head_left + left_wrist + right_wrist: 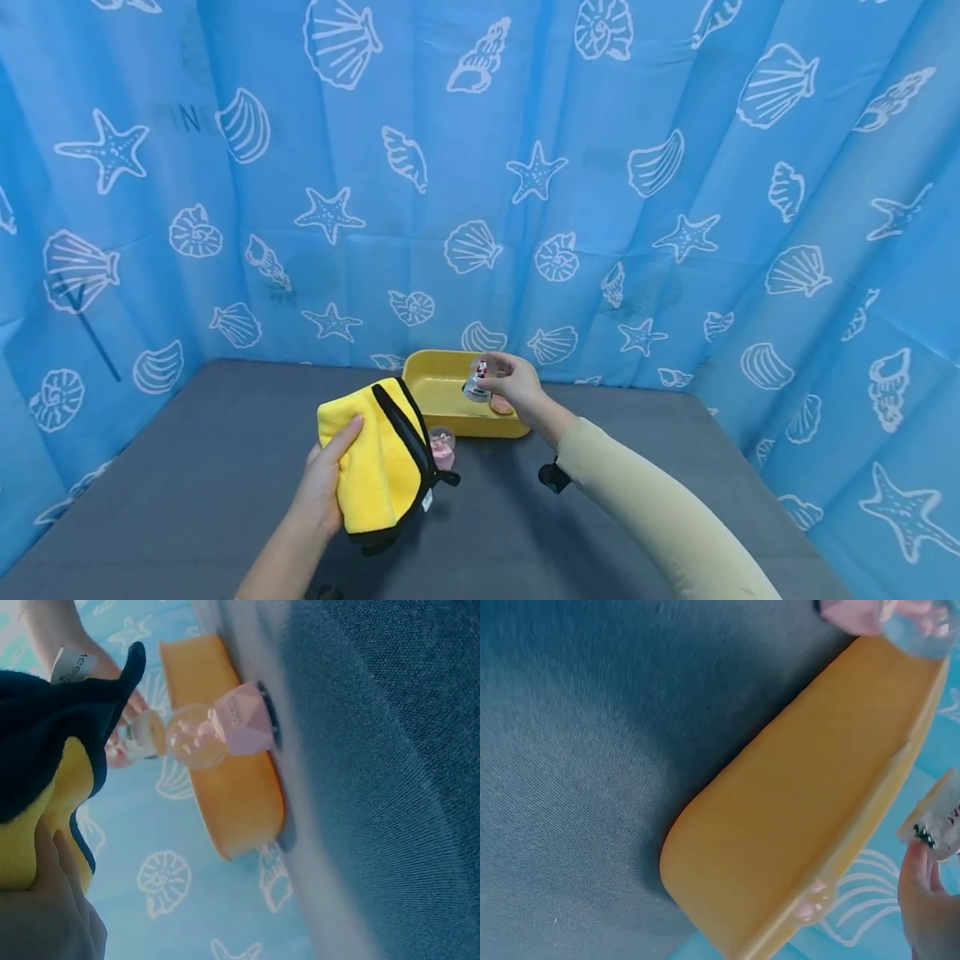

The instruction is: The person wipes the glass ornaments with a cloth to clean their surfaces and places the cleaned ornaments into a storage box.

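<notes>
My left hand [324, 479] grips a yellow cloth [382, 467] with black edging, a black loop and a small white label. In my right hand [521, 385], thumb and fingers pinch a small clear snow globe [477, 387] with a red-and-white figure and a white base, held above a yellow bin [465, 426]. A second snow globe [196, 735], with a faceted pink base, stands upright on the table close in front of the bin, just right of the cloth in the head view. Inside the bin, near its right end, shows a pinkish round object [810, 901].
A dark grey cloth [225, 467] covers the table. Behind it hangs a blue curtain [480, 167] printed with white shells and starfish, close to the bin's back side. A black band [553, 477] shows below the right wrist.
</notes>
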### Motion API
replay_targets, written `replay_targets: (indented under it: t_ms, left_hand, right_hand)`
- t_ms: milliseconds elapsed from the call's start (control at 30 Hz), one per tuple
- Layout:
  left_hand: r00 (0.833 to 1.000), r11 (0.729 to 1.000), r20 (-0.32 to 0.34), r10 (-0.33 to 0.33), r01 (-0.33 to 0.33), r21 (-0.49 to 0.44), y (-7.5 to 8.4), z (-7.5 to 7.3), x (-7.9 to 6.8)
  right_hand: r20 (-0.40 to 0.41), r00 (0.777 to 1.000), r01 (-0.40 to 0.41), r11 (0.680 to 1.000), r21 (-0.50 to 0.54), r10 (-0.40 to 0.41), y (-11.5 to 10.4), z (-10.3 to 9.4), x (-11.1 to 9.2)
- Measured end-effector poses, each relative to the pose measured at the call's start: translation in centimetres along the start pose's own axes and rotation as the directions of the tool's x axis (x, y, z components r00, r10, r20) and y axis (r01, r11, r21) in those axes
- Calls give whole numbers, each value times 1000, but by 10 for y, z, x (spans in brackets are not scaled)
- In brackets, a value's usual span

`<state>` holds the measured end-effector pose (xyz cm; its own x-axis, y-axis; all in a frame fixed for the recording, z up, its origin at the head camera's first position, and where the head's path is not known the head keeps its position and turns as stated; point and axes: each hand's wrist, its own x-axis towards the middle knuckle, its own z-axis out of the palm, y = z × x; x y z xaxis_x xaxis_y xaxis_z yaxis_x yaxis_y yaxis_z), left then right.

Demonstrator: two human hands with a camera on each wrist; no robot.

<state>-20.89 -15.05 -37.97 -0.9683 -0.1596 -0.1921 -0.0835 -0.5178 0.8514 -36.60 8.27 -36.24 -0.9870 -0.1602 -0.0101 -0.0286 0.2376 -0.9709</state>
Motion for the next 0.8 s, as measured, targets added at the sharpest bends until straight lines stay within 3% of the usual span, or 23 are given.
replay_targets:
  t_ms: [100,500,800]
  left_hand:
    - [1000,1000,-7,-2,2,-1,0,0,1]
    - [1000,1000,2,3,-3,-10,-2,2,1]
    - [1000,1000,-17,-10,10,1,1,-5,1]
  right_hand:
    - [-33,999,-9,999,-49,7,7,4,9]
    - [-128,990,-74,994,-84,62,19,26,28]
    - [-183,973,-174,965,-196,138,27,38,45]
